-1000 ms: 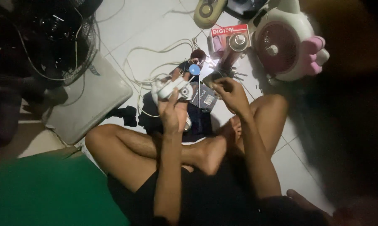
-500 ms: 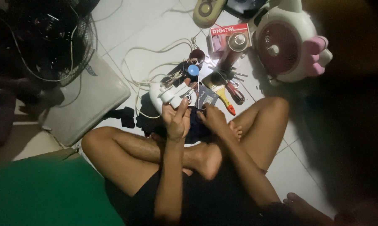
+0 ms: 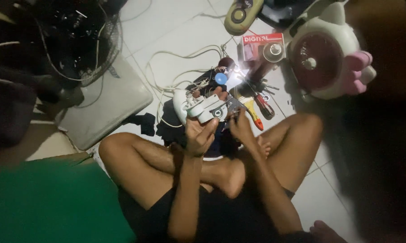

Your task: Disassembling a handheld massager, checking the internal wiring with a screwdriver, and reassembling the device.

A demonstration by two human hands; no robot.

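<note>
I sit cross-legged on a tiled floor. My left hand (image 3: 200, 133) holds up a small white plastic appliance (image 3: 197, 106) with its casing partly open. My right hand (image 3: 241, 128) is just to its right, fingers curled at the appliance's grey metal end. Whether those fingers pinch a small tool or part is hidden. A yellow-handled screwdriver (image 3: 256, 118) and a red-handled one (image 3: 266, 106) lie on the floor just beyond my right hand. A small bright lamp (image 3: 239, 74) shines behind the appliance.
A white cord (image 3: 167, 67) loops across the tiles. A black fan with a wire grille (image 3: 72, 40) stands on its pale base (image 3: 108, 101) at the left. A white and pink animal-shaped fan (image 3: 324, 58), a red box (image 3: 257, 42) and a beige oval device (image 3: 239, 15) lie beyond. Something green (image 3: 45, 202) fills the lower left.
My right hand has drawn back from the tools on the floor and come in beside the white appliance. My left hand has kept hold of the appliance, shifting it slightly.
</note>
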